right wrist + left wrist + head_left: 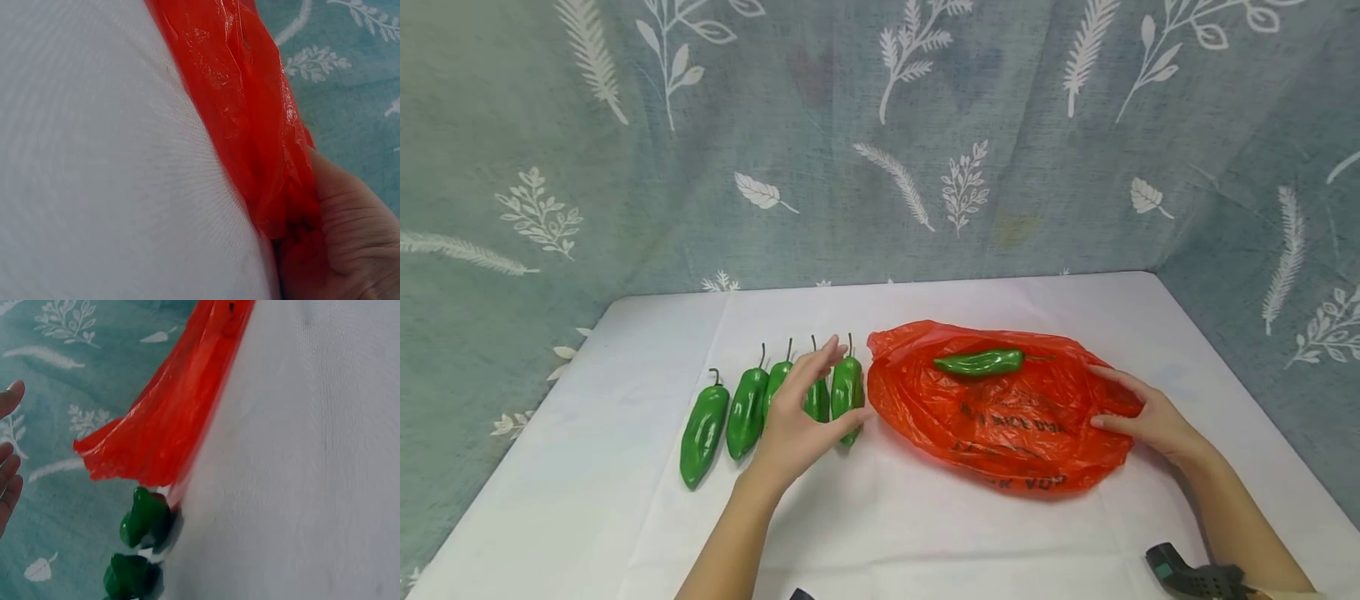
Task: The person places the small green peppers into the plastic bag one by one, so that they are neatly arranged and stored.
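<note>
A red plastic bag (1000, 450) with dark printing lies spread on the table. On top of it rests one green chili pepper (981, 362), its stem toward the right. My right hand (1157, 421) holds the bag's right edge; in the right wrist view the thumb (337, 187) lies along the plastic and the fingers are partly covered by it. My left hand (801, 421) is spread over the row of green chili peppers (703, 433) left of the bag, thumb and fingers apart with nothing between them. It partly hides the middle peppers.
A white cloth (985, 550) covers the table. Behind and at both sides hangs a grey-green curtain (850, 208) with white leaf patterns. A dark wrist device (1195, 571) sits by my right forearm, and another dark tip (801, 594) shows at the bottom edge.
</note>
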Demonstrator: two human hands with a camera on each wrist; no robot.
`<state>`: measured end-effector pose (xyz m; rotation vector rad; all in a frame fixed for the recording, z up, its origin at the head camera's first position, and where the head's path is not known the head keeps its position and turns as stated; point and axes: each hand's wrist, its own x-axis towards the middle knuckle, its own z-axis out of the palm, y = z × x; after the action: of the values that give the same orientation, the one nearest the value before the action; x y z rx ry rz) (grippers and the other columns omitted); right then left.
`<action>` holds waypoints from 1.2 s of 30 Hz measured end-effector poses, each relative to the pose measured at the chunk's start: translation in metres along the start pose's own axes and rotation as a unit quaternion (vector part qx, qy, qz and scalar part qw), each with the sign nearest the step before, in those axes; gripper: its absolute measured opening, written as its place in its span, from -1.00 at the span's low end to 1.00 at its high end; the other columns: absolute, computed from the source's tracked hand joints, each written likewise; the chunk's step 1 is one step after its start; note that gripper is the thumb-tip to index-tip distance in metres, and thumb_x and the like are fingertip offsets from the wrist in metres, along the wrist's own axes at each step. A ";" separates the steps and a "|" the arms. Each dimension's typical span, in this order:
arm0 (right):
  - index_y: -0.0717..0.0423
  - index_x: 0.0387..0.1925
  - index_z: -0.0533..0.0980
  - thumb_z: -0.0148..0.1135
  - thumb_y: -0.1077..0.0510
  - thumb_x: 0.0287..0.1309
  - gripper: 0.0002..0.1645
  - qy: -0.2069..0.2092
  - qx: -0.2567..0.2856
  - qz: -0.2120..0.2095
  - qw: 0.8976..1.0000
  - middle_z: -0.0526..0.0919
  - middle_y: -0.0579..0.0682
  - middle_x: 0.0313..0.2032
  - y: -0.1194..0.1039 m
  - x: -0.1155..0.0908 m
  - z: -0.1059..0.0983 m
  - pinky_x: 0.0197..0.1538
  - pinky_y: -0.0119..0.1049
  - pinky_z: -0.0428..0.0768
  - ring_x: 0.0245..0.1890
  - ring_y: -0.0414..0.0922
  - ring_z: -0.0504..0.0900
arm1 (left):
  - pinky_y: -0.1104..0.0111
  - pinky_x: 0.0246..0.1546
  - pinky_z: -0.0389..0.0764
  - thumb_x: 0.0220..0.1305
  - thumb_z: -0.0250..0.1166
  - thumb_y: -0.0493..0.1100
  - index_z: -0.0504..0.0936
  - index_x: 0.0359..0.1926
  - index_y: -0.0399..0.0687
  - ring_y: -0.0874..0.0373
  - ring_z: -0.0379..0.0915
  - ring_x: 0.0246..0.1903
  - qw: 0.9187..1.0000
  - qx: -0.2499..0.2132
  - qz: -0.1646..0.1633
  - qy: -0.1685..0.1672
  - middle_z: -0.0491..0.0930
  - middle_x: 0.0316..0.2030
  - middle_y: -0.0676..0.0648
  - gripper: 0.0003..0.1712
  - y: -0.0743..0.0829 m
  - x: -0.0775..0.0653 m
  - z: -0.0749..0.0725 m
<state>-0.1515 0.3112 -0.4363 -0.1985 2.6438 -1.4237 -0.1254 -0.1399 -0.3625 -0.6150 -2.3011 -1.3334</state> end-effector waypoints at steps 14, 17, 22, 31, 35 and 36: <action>0.12 0.39 0.15 0.37 0.05 0.05 -0.07 0.003 0.002 0.003 1.000 0.14 0.29 0.35 -0.001 -0.001 0.001 -0.11 -0.53 0.53 0.27 0.27 0.16 | 0.60 0.14 0.31 -0.25 0.55 -0.41 0.28 0.38 0.07 0.29 0.35 0.09 0.997 0.030 -0.027 0.060 0.46 0.14 -0.09 0.10 -0.009 -0.018 -0.039; 0.12 0.39 0.16 0.36 0.04 0.05 -0.08 0.003 -0.001 0.001 1.000 0.15 0.29 0.35 -0.001 -0.001 0.001 -0.11 -0.55 0.51 0.27 0.26 0.16 | 0.60 0.14 0.30 -0.25 0.54 -0.43 0.28 0.37 0.03 0.32 0.34 0.10 0.996 0.035 -0.038 0.079 0.45 0.14 -0.13 0.09 -0.013 -0.019 -0.047; 0.11 0.39 0.16 0.35 0.04 0.06 -0.09 0.002 -0.003 0.000 1.000 0.16 0.29 0.34 -0.002 -0.001 0.002 -0.10 -0.58 0.48 0.26 0.25 0.17 | 0.58 0.17 0.28 -0.23 0.51 -0.48 0.27 0.37 -0.05 0.35 0.30 0.15 0.993 0.034 -0.042 0.107 0.43 0.16 -0.14 0.07 -0.022 -0.018 -0.060; 0.12 0.39 0.16 0.35 0.05 0.07 -0.10 0.002 -0.004 -0.006 1.000 0.16 0.30 0.34 -0.002 -0.001 0.000 -0.10 -0.56 0.50 0.25 0.25 0.17 | 0.64 0.16 0.23 -0.20 0.50 -0.47 0.21 0.40 -0.06 0.39 0.24 0.17 0.989 0.058 -0.093 0.100 0.33 0.23 -0.11 0.09 -0.035 -0.022 -0.082; 0.14 0.39 0.14 0.35 0.04 0.06 -0.08 0.000 0.000 0.003 1.000 0.14 0.30 0.35 -0.002 -0.001 0.000 -0.10 -0.55 0.52 0.28 0.27 0.16 | 0.68 0.18 0.17 -0.17 0.51 -0.41 0.16 0.43 0.07 0.44 0.19 0.18 0.986 0.091 -0.109 0.089 0.30 0.25 -0.08 0.12 -0.056 -0.029 -0.092; 0.14 0.39 0.14 0.36 0.03 0.06 -0.07 0.000 0.000 0.003 1.000 0.13 0.31 0.36 -0.002 -0.001 0.000 -0.10 -0.55 0.52 0.28 0.28 0.15 | 0.68 0.17 0.16 -0.16 0.51 -0.40 0.15 0.43 0.07 0.46 0.18 0.18 0.985 0.098 -0.113 0.089 0.30 0.24 -0.10 0.13 -0.060 -0.030 -0.094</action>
<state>-0.1505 0.3102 -0.4347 -0.1897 2.6409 -1.4224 -0.1225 -0.2541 -0.3777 -0.1688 -2.3677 -1.1821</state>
